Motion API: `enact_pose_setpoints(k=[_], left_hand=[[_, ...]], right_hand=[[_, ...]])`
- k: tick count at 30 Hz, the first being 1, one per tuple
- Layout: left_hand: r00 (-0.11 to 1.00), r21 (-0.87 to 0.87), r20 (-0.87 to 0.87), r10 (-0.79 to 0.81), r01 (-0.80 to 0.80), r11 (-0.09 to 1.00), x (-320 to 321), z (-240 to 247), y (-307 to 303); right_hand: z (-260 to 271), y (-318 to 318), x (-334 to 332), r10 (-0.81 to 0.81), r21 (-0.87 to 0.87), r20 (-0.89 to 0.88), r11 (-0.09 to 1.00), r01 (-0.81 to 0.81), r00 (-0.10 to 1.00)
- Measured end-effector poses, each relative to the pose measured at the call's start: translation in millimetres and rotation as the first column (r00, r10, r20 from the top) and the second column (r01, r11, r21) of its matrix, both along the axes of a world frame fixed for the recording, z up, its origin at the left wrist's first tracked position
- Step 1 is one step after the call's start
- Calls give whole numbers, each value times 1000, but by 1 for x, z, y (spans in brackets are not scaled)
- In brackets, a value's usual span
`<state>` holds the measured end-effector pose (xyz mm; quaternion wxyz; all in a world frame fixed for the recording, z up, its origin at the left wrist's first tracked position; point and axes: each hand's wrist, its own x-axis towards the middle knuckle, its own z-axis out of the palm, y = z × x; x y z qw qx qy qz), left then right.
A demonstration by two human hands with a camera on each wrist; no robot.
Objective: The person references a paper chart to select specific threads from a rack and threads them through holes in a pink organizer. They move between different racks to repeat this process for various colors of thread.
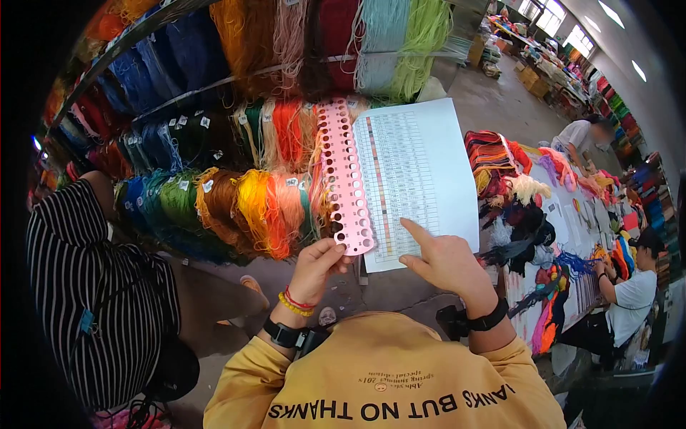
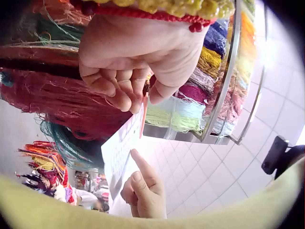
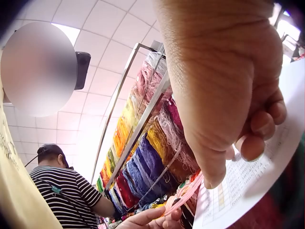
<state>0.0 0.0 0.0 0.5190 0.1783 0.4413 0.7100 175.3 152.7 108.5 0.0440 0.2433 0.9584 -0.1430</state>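
My left hand [image 1: 319, 268] pinches the lower end of a long pink thread card [image 1: 343, 171] with rows of punched holes. Coloured strands hang along the card's left edge. Behind and beside it is a white paper sheet [image 1: 450, 179] printed with a table and a column of small colour swatches. Over the lower part of that table, my right hand [image 1: 446, 264] points with a straight index finger, thumb out and the other fingers bent. In the right wrist view the thumb is right at the sheet [image 3: 248, 191].
Racks of hanging yarn skeins [image 1: 264, 207] stand ahead and to the left. A person in a striped shirt [image 1: 107, 286] is close on my left. At right, a table [image 1: 525, 286] bears piles of yarn, with people working beside it.
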Motion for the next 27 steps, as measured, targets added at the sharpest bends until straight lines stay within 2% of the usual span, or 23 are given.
enact_pose_setpoints(k=[8,11,14,17,20,27], left_hand=[[988,-23,-72,137,-138,990,-20,-4,-26],[979,-11,-58,195,-196,980,-30,-3,-36],[965,-1,-61,257,-257,966,-37,3,-41],[945,38,-111,308,-306,951,-44,9,-44],[927,78,-174,333,-324,943,-52,21,-45],[884,145,-300,359,-329,933,-77,50,-42]], right_hand=[[3,6,10,-62,-11,-26,998,62,998],[-5,8,12,-49,32,-142,998,54,989],[4,7,9,-74,-12,-55,997,74,996],[9,6,8,-90,-32,-53,996,88,995],[4,7,7,-74,-10,-121,997,73,990],[9,3,0,-99,-13,-130,995,99,987]])
